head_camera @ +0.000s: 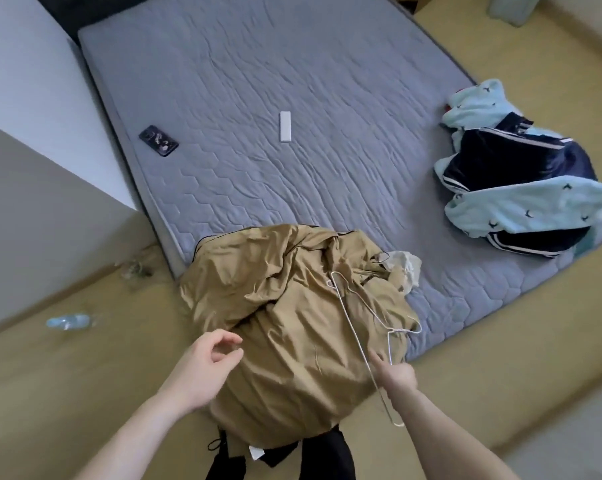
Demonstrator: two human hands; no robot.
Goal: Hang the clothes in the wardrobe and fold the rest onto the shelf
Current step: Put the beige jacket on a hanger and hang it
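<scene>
1. The right hand (398,375) has its grip closed around a thin white wire hanger (358,336); the fingers curl round the wire near the hook end; the long side of the hanger lies across the cloth.
2. The left hand (206,362) holds nothing; its fingers are loose and a little bent, just above the edge of the tan garment (285,317).
3. The tan garment lies in a crumpled heap on the near corner of the bed (258,98) and hangs off the edge toward the person; it looks smooth, shiny and slippery, with many folds; a black cord and a white tag peek out at the bottom.
4. What could go wrong, I think: the cloth is slippery, so it may slide off the thin wire; the neck hole is hidden in the folds, so the hanger may poke into a sleeve; the wire can bend if pulled hard.
5. A pile of other clothes (521,181) waits on the far right corner of the bed; soft pale blue fleece and dark shiny cloth with white stripes.
6. A dark phone (158,140) and a flat white remote (285,127) lie on the grey quilted bed.
</scene>
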